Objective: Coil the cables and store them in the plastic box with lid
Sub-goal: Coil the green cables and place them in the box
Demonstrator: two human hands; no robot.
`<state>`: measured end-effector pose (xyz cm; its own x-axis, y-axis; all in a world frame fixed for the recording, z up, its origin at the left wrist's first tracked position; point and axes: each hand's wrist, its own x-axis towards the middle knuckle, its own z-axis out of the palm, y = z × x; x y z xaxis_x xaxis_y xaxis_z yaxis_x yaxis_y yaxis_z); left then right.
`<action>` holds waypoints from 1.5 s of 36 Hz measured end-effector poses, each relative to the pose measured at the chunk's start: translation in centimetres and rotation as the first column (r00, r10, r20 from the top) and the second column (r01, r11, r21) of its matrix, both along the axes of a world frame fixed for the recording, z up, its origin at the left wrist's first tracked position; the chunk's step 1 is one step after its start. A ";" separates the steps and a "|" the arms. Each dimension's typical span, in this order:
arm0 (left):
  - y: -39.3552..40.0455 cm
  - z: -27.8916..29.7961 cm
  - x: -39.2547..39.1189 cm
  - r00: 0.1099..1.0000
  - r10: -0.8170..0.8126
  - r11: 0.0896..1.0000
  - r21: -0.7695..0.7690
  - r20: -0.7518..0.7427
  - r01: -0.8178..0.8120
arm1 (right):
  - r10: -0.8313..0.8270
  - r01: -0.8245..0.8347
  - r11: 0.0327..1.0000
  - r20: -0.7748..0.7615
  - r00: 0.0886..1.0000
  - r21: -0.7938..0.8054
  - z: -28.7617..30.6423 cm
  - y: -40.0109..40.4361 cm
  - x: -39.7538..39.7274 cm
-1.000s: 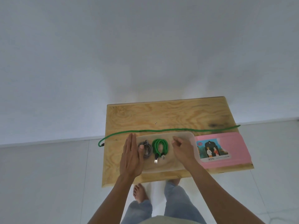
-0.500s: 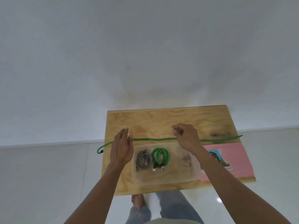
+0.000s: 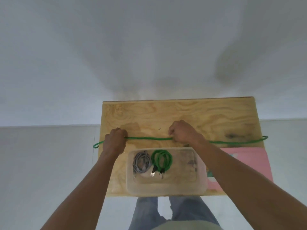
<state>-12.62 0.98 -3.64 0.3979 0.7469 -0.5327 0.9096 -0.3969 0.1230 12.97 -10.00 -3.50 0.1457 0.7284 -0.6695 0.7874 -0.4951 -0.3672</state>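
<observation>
A long green cable [image 3: 147,138] lies stretched across the wooden table [image 3: 182,113], its ends hanging past both side edges. My left hand [image 3: 114,141] grips it near the table's left edge. My right hand [image 3: 181,132] grips it near the middle. Just in front of the hands stands a clear plastic box [image 3: 201,180], open on top. Inside it lie a coiled grey cable [image 3: 142,161] and a coiled green cable [image 3: 162,159]. No lid can be told apart in view.
A pink sheet with a picture [image 3: 249,158] lies on the table to the right of the box, partly under my right forearm. A pale wall rises behind the table. My legs show below the near table edge.
Both hands left the box and moved away from me to the long green cable, then closed around it. The view tipped down, so the table appears larger.
</observation>
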 end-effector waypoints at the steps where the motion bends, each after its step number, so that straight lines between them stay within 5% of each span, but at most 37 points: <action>1: 0.0 0.0 0.1 1.000 0.000 1.000 0.005 -0.006 0.000 | 0.009 -0.009 1.000 0.007 1.000 0.005 -0.1 0.0 0.0; 6: 0.0 0.9 0.6 0.999 0.045 0.999 -0.014 0.019 -0.045 | 0.053 -0.054 0.998 0.033 0.998 0.031 -0.1 0.0 0.2; 13: 1.1 4.0 0.6 0.953 0.180 0.981 -0.121 0.245 -0.154 | 0.042 -0.052 0.994 0.100 0.994 0.100 1.7 -0.1 0.3; 20: 1.9 8.5 -0.3 0.900 0.134 0.990 -0.024 0.416 -0.137 | -0.069 0.024 0.955 0.142 0.987 0.296 7.4 1.1 0.8; 30: 3.1 15.7 -6.2 0.754 0.139 0.972 0.057 0.642 -0.228 | -0.265 0.091 0.671 0.123 0.956 0.736 19.7 0.5 1.9; 38: 2.4 18.8 -9.8 0.663 0.127 0.958 0.080 0.738 -0.274 | -0.408 0.246 0.389 -0.073 0.910 0.888 26.6 0.9 -0.1; 42: 0.9 21.4 -7.7 0.426 0.260 0.929 -0.105 0.867 -0.354 | -0.447 0.376 0.321 -0.211 0.869 0.869 28.5 1.9 -1.9; 47: -1.1 27.1 -3.0 0.013 0.500 0.832 -0.477 0.866 -0.283 | -0.417 0.298 0.556 -0.050 0.908 0.776 29.4 1.7 -3.3; 50: -2.6 30.3 -0.2 -0.110 0.615 0.763 -0.625 0.780 -0.164 | -0.284 0.301 0.564 -0.161 0.945 0.769 30.5 -0.2 -5.5; 54: -4.4 33.3 3.4 -0.238 0.729 0.651 -0.758 0.642 -0.051 | 0.055 0.203 0.792 -0.398 0.916 0.576 30.3 -4.0 -7.4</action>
<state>-9.19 -3.37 29.67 0.3834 0.8897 -0.2479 -0.3158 0.3785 0.8701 5.60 -13.99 26.80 0.0490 0.9920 -0.1166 0.4933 -0.1256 -0.8608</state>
